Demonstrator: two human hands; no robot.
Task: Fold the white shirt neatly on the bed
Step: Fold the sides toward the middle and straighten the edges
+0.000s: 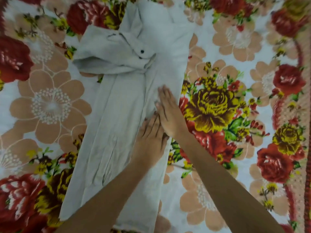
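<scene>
The white shirt (pixel 117 115) lies on the bed as a long narrow strip running from top to bottom of the view. One sleeve (pixel 107 52) with two dark cuff buttons is folded across it and sticks out to the left. My left hand (pixel 150 138) rests flat on the strip's right side, fingers together. My right hand (pixel 168 113) lies flat just beyond it, close to the shirt's right edge, its fingers blurred. Neither hand grips the cloth.
A floral bedcover (pixel 235 101) with red, yellow and peach flowers spreads under the shirt on all sides. Its patterned border (pixel 301 148) runs down the far right.
</scene>
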